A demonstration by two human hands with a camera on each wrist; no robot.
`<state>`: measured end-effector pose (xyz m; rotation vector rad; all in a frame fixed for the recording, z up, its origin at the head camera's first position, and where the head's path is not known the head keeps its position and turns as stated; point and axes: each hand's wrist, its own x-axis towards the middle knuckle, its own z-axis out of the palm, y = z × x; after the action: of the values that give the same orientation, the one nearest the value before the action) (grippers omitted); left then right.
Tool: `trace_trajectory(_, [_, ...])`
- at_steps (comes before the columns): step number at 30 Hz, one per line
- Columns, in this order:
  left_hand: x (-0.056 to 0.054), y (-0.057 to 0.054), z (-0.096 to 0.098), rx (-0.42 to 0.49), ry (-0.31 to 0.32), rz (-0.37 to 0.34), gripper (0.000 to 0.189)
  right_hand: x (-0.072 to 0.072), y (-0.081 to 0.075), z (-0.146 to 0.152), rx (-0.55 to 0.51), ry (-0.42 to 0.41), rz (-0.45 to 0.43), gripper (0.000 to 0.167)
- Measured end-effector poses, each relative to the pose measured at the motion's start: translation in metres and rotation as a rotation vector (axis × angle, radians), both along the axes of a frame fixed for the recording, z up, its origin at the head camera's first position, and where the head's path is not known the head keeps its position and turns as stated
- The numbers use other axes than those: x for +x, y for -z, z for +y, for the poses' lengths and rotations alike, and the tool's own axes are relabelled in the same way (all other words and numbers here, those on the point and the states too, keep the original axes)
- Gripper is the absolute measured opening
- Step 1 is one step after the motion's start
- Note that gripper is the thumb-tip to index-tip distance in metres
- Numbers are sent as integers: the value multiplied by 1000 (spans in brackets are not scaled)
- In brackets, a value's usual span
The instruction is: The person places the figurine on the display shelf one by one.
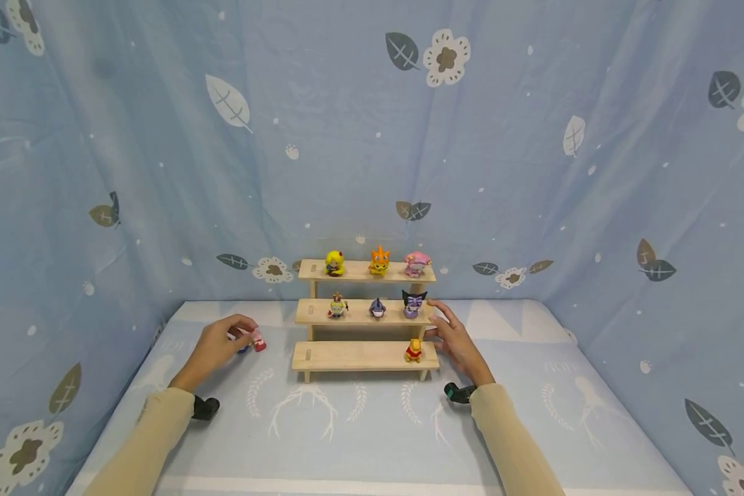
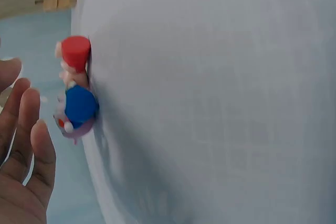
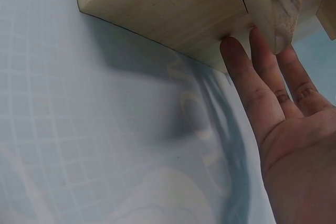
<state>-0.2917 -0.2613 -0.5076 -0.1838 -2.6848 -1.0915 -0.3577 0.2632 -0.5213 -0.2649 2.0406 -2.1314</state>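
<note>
A red-bottomed pink figurine (image 1: 258, 340) and a blue one (image 1: 244, 349) are on the table left of the three-step wooden display stand (image 1: 347, 357). Above and beside them is my left hand (image 1: 219, 346). In the left wrist view its loosely bent fingers (image 2: 43, 148) are apart from the red (image 2: 76, 52) and blue (image 2: 80, 106) pieces. My right hand (image 1: 461, 348) is at the stand's right end. Its fairly straight fingers (image 3: 252, 87) reach to the wood in the right wrist view, fingertips at or touching it. The left thumb is only partly visible.
Yellow-haired (image 1: 334, 264), orange spiky (image 1: 379, 262) and pink (image 1: 417, 264) figurines stand on the top step. The middle holds a crowned figure (image 1: 337, 306), a blue-grey donkey (image 1: 377, 308) and a black-eared purple one (image 1: 412, 305). A red-shirted bear (image 1: 413, 351) sits at the bottom right.
</note>
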Motion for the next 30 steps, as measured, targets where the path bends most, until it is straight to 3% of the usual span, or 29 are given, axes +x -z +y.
trace_trajectory(9, [-3,6,-9,20,-80,11,16,0,0,2,11,-16,5,56])
trace_trajectory(30, [-15,11,-18,-11,-88,-275,49,0,1,1,-2,5,-2,53])
